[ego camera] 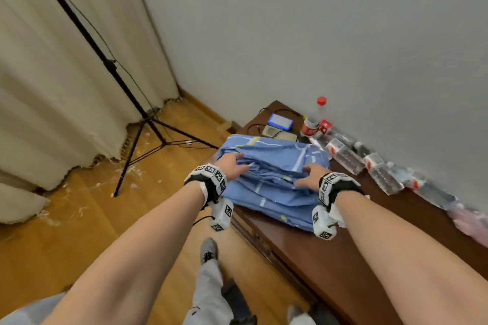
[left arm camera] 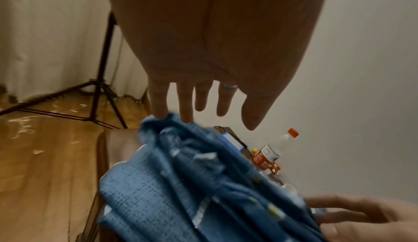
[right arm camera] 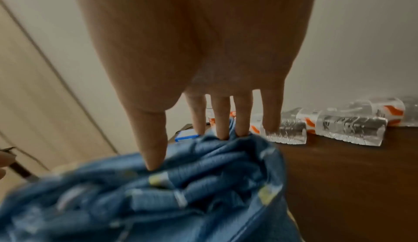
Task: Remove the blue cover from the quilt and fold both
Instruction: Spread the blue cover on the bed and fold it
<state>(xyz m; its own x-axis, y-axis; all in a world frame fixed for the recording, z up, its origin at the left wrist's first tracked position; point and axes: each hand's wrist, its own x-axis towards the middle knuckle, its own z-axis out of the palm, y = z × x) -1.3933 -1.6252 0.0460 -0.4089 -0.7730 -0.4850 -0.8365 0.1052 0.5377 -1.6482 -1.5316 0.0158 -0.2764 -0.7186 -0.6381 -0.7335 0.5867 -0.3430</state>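
The blue cover (ego camera: 272,179) lies folded in a thick bundle on the dark wooden cabinet (ego camera: 369,240), with white and yellow marks on it. My left hand (ego camera: 233,165) rests flat on its left side, fingers straight, and its fingertips (left arm camera: 161,115) touch the top fold of the blue cover (left arm camera: 181,183). On the right side my right hand (ego camera: 310,175) lies flat, with straight fingers (right arm camera: 222,129) and the thumb pressing on the blue cover (right arm camera: 181,183). The quilt is not in view.
Several plastic water bottles (ego camera: 348,155) lie along the wall on the cabinet, with a red-capped bottle (ego camera: 315,119) and a blue box (ego camera: 280,121) behind the bundle. A black tripod (ego camera: 142,124) stands on the wooden floor by the curtain (ego camera: 66,87), left of the cabinet.
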